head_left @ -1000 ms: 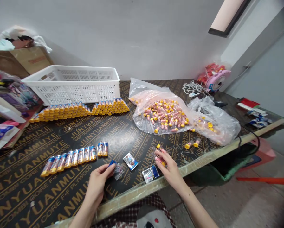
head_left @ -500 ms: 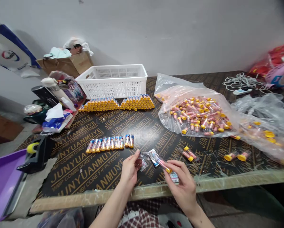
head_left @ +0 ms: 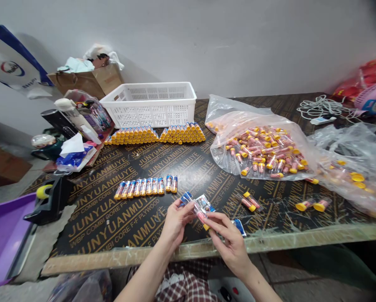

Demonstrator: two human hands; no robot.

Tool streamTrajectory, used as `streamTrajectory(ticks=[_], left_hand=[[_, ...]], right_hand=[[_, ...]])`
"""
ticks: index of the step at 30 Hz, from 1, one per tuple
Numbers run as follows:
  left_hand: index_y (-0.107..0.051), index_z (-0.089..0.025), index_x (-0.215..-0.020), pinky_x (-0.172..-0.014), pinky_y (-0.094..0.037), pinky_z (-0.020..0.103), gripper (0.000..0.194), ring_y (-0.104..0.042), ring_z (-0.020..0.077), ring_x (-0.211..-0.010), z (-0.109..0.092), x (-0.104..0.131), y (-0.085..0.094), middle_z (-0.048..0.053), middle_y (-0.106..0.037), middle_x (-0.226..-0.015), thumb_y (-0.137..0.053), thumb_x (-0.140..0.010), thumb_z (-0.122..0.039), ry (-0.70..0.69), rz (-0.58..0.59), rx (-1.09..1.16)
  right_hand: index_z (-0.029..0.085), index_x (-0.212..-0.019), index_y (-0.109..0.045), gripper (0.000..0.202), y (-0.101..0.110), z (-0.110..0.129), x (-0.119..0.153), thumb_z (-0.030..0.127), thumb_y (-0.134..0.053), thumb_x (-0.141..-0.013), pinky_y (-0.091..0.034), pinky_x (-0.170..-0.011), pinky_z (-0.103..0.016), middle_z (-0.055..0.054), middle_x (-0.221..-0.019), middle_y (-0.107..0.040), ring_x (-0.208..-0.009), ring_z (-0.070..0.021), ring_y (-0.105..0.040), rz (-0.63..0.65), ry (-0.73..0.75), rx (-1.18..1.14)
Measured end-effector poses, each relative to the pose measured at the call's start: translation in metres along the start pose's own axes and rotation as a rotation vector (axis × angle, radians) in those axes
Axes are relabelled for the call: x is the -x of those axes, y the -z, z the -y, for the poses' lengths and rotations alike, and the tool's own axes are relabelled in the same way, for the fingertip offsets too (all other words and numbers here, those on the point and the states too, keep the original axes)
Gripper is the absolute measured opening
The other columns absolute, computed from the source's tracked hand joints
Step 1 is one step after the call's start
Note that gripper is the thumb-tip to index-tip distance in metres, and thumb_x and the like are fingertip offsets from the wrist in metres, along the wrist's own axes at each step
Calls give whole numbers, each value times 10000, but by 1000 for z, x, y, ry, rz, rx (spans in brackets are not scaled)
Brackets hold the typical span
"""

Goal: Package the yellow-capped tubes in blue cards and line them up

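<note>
Near the table's front edge, my left hand (head_left: 176, 221) pinches a blue label (head_left: 186, 197) beside the upper end of a clear tube. My right hand (head_left: 227, 238) grips the same tube (head_left: 200, 214), which has pink contents, by its yellow-capped lower end. Further labels (head_left: 205, 203) lie just behind the fingers, and another label (head_left: 239, 227) is at the right hand's far side. Left of the hands is a row of blue-labelled tubes (head_left: 143, 187). Two unlabelled tubes (head_left: 249, 202) lie to the right.
A white basket (head_left: 150, 107) stands at the back, with stacked yellow-capped tubes (head_left: 133, 136) before it. An open plastic bag (head_left: 225, 157) of tubes lies right of centre. A tape dispenser (head_left: 51, 199), a purple tray (head_left: 5, 239), bottles (head_left: 69, 110) and a fan (head_left: 373, 98) are at the sides.
Both hands have come together, the right moving left with the tube. A blue label now shows at my left fingertips, where a clear wrapper was before.
</note>
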State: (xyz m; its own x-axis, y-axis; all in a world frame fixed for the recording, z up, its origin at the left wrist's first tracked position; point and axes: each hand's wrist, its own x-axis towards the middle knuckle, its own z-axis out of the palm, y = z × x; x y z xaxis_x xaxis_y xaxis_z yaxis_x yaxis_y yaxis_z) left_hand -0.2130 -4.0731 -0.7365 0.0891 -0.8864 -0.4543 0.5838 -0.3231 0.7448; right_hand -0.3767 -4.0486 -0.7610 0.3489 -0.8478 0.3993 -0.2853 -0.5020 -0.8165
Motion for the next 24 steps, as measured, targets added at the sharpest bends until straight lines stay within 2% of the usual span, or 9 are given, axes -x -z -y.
streamTrajectory(ticks=[3,5,7,10,14,18,24], left_hand=[[-664,-118,-914,-611,-506,231,424,-635,138,-669,-2,6,0,75,-701,-836,-820,-558,-287,42,136,-112],[-673,-108,-924,-614,-505,229,413,-631,139,-667,-1,10,0,80,-697,-817,-808,-581,-295,94,238,-204],[-686,-99,-887,-597,-495,215,358,-608,120,-626,-1,14,-1,70,-682,-757,-768,-636,-340,127,298,-270],[-691,-100,-792,-564,-482,210,325,-567,101,-568,-1,19,-4,46,-648,-680,-714,-686,-406,142,326,-308],[-683,-109,-739,-549,-459,196,312,-568,102,-566,0,22,-5,34,-639,-657,-739,-652,-403,179,337,-324],[-677,-111,-727,-538,-447,190,302,-566,98,-561,3,23,-5,26,-633,-651,-743,-648,-395,192,337,-309],[-677,-100,-753,-534,-454,197,316,-560,96,-557,3,23,-4,32,-632,-659,-732,-663,-397,191,335,-314]], right_hand=[[332,-1251,-504,486,0,-4,0,96,-488,-827,-511,-880,-379,-73,-1113,-488,-1028,-204,-548,-59,-13,66],[319,-1319,-413,599,2,-5,-2,104,-531,-772,-476,-934,-439,-88,-1195,-445,-1116,-244,-496,-83,-26,108],[307,-1369,-321,712,5,-4,-4,103,-544,-724,-426,-988,-489,-98,-1334,-364,-1235,-283,-403,-48,-26,96],[287,-1390,-266,796,10,-2,-8,82,-524,-666,-406,-1016,-487,-86,-1450,-272,-1327,-299,-299,61,-7,19],[255,-1389,-268,815,11,-1,-8,61,-502,-633,-400,-1039,-445,-90,-1389,-400,-1282,-268,-399,153,-12,-80],[248,-1374,-293,810,7,-1,-6,54,-507,-617,-426,-1023,-409,-94,-1333,-459,-1202,-251,-495,118,-48,-156],[259,-1386,-267,842,4,-1,-5,34,-501,-609,-462,-982,-383,-94,-1332,-456,-1159,-238,-526,95,-57,-197]])
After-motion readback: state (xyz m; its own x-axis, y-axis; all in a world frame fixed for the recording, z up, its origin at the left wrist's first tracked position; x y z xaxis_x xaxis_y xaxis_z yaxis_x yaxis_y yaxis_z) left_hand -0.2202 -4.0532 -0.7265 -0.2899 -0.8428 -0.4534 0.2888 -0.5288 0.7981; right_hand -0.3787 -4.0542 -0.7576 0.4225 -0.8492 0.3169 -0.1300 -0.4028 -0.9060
